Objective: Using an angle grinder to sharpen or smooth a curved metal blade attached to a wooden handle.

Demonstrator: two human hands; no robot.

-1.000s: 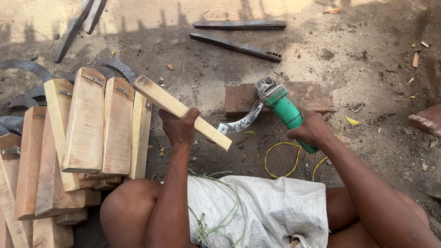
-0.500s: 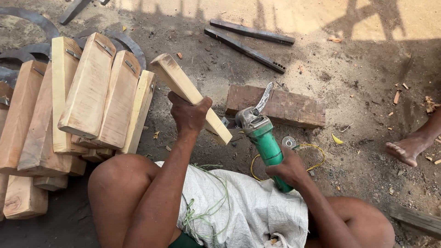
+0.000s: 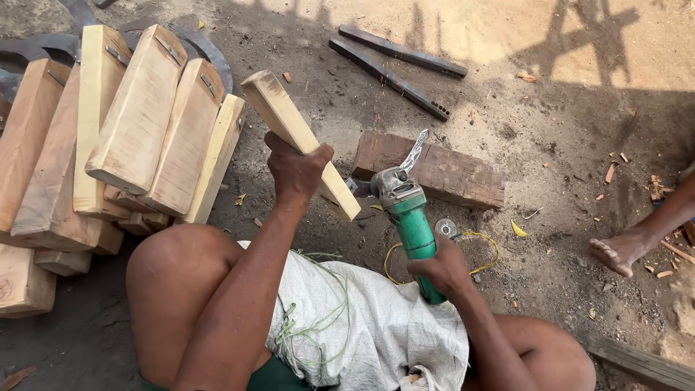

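My left hand (image 3: 295, 168) grips a long pale wooden block (image 3: 279, 116) near its middle, tilted with the top end up and left. My right hand (image 3: 443, 266) holds the green body of an angle grinder (image 3: 407, 210), its grey head and guard right beside the block's lower end. A yellow cord (image 3: 478, 250) loops on the ground under the grinder. I sit on the dirt with a white woven sack (image 3: 362, 326) over my lap.
A stack of similar wooden blocks (image 3: 137, 123) leans at the left over curved metal blades (image 3: 206, 47). A flat brick-like wood slab (image 3: 449, 170) lies ahead. Two dark metal bars (image 3: 391, 65) rest farther back. Another person's bare foot (image 3: 622, 250) is at the right.
The grinder has swung from the right in toward the block's lower end, and my right hand has dropped lower. The block stays in my left hand, tilted a bit steeper.
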